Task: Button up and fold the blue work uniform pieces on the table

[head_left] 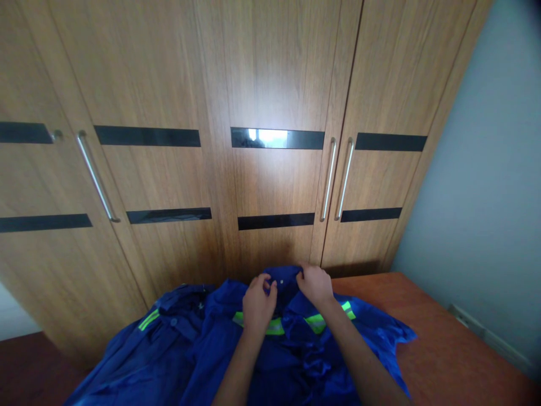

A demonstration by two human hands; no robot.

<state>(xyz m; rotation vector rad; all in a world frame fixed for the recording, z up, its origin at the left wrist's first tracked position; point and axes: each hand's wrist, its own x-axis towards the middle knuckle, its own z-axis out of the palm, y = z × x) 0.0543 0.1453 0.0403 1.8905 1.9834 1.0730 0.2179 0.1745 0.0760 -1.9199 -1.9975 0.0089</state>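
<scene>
A blue garment (291, 361) with bright yellow-green strips lies spread on a reddish-brown surface. At its collar, near the wardrobe, my left hand (258, 301) has its fingers curled at the collar's left end. My right hand (315, 285) pinches the right end of the same collar, thumb below and fingers over the edge. A small white spot shows on the collar between the hands. To the left lies a darker blue garment (156, 349) with a button and a yellow-green strip, partly against the first one.
A wooden wardrobe (274, 84) with black strips and long metal handles (328, 180) stands directly behind the garments. The reddish-brown surface (439, 349) extends to the right, beside a pale wall (477, 197) with a skirting strip.
</scene>
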